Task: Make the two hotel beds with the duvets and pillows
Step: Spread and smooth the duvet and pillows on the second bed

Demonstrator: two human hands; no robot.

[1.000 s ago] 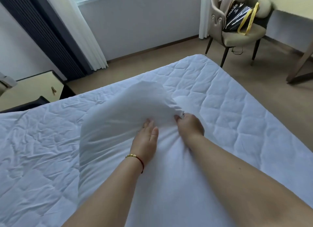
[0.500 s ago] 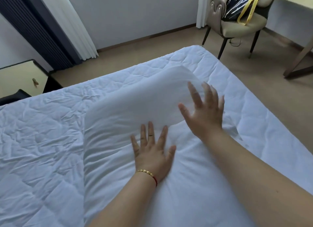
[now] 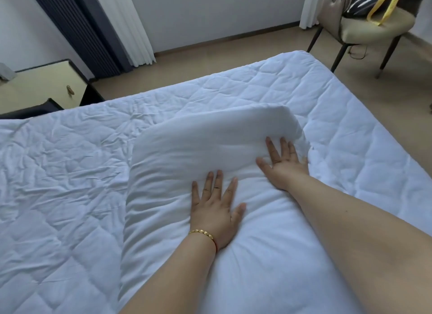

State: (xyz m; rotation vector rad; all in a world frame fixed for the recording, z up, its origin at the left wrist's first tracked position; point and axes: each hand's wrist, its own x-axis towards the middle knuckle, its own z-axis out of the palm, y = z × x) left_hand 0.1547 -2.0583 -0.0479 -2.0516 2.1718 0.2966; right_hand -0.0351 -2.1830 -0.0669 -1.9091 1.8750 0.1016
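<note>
Head: both hands [image 3: 214, 216] flat on pillow [image 3: 187, 154]

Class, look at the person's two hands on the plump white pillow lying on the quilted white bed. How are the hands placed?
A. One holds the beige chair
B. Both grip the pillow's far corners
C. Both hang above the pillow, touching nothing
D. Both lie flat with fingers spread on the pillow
D: the left hand and right hand press flat, fingers spread, on the plump white pillow atop the quilted white bed.

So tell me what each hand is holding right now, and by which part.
Nothing is held. The left hand and right hand lie flat, fingers straight, pressing on the pillow.
</note>
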